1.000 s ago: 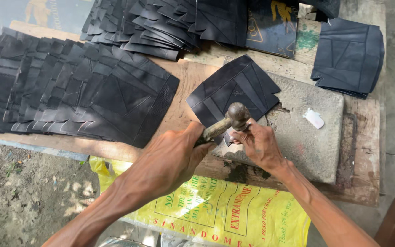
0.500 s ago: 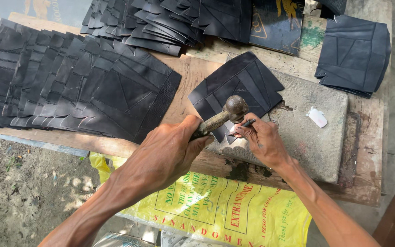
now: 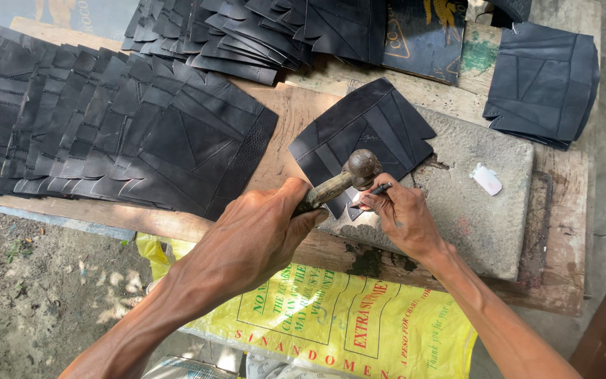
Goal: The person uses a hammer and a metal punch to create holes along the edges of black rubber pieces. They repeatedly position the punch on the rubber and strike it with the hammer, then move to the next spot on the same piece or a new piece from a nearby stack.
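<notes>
There are two hands: one left hand (image 3: 257, 231) and one right hand (image 3: 401, 219). There is one hammer (image 3: 341, 179) and one thin metal punch (image 3: 376, 189). One stone slab (image 3: 471, 210) lies on one wooden table (image 3: 562, 231). On the slab there is one black leather piece (image 3: 366, 133) and one small white chip (image 3: 487, 179). The other black pieces are in three groups: one long overlapped row (image 3: 106, 133), one fanned heap (image 3: 247, 35) and one small stack (image 3: 541, 84). The pieces inside them overlap too much to count. There is one yellow sack (image 3: 331, 323).
</notes>
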